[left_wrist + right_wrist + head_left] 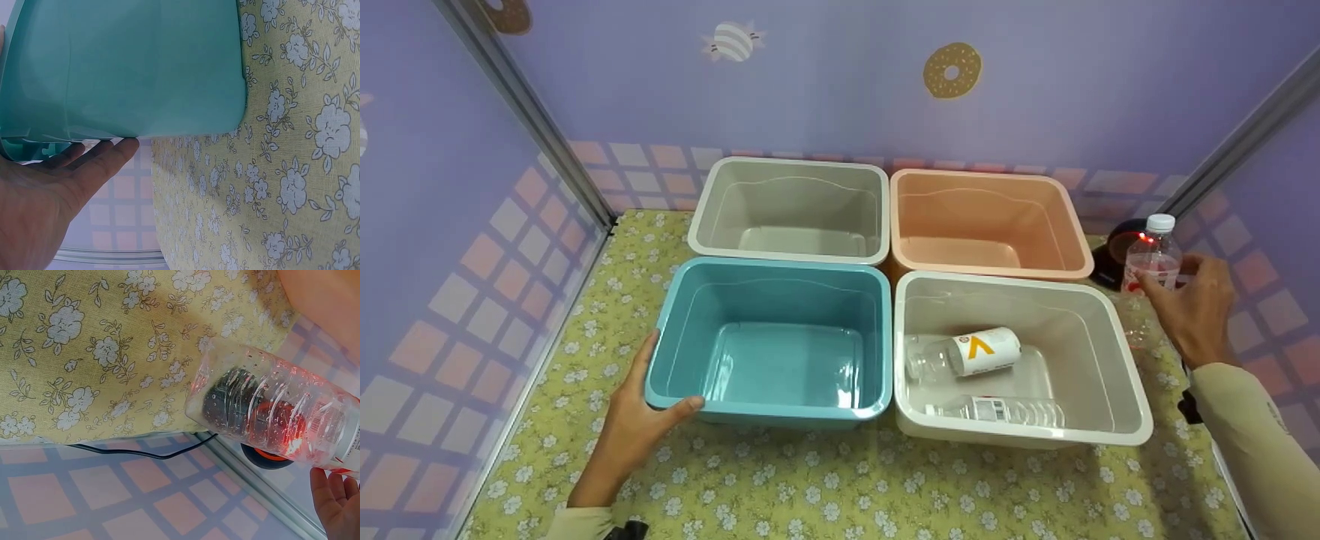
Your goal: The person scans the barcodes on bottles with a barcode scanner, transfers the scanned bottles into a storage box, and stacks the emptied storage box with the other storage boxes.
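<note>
My left hand (630,420) rests at the near left corner of a teal bin (769,416), thumb on the front rim. In the left wrist view its fingers (101,163) lie fairly straight against the outer wall. At the far right, my right hand (1196,307) holds a clear plastic bottle (1155,259) with a white cap and a red-and-white label. The bottle is upright beside the white bin (1125,390). Its ribbed, droplet-specked lower part (253,399) shows in the right wrist view. Red light falls on it from a black device (1108,262) behind.
Inside the white bin lie a clear bottle with a white label (986,351) and another clear bottle (997,410). A grey bin (795,166) and an orange bin (982,178) stand behind. A black cable (140,453) runs along the table edge by the right wall panel.
</note>
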A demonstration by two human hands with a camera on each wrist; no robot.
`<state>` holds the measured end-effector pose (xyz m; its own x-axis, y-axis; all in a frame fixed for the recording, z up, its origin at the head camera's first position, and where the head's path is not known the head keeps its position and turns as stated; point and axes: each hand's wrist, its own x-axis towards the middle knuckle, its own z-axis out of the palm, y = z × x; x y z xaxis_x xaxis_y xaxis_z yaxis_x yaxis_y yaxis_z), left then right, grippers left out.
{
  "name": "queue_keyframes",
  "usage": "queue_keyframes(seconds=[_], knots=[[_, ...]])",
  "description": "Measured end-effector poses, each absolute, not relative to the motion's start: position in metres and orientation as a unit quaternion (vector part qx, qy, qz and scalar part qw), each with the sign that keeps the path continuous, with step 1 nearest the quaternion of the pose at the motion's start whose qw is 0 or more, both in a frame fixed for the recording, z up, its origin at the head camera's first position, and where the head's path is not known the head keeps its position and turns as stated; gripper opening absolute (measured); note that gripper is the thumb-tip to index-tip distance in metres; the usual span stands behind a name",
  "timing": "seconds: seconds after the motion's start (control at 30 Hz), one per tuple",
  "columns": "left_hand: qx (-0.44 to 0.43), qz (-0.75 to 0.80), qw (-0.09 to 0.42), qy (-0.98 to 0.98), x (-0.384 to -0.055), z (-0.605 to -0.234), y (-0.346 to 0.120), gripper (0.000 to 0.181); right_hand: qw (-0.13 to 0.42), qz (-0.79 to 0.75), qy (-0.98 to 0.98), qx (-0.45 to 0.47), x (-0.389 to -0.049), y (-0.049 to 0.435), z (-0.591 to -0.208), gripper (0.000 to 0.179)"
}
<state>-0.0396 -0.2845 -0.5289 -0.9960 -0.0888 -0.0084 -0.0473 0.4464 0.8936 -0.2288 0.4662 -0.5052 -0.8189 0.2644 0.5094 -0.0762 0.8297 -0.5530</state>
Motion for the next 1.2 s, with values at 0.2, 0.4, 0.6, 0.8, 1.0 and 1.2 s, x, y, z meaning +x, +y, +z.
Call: queue_keyframes(seconds=[0.2, 0.4, 0.6, 0.8, 1.0, 1.2], knots=[[0.040, -0.525, 0.020, -0.850, -0.039, -0.530, -0.286, 0.114, 0.305, 0.287, -0.907, -0.046, -0.228, 0.464, -0.499, 0.055], [0.043, -0.521, 0.016, -0.853, -0.039, -0.529, -0.287, 0.116, 0.317, 0.291, -0.902, -0.026, -0.228, 0.457, -0.489, 0.054], [0.043, -0.519, 0.015, -0.854, -0.039, -0.530, -0.286, 0.116, 0.323, 0.295, -0.899, -0.007, -0.227, 0.450, -0.480, 0.054], [0.046, -0.522, 0.012, -0.852, -0.039, -0.530, -0.285, 0.114, 0.325, 0.292, -0.900, 0.011, -0.228, 0.444, -0.470, 0.056], [0.048, -0.522, 0.011, -0.852, -0.040, -0.530, -0.285, 0.114, 0.326, 0.293, -0.899, 0.025, -0.228, 0.438, -0.464, 0.056], [0.047, -0.519, 0.012, -0.853, -0.040, -0.531, -0.286, 0.114, 0.325, 0.301, -0.896, 0.036, -0.227, 0.430, -0.458, 0.055]])
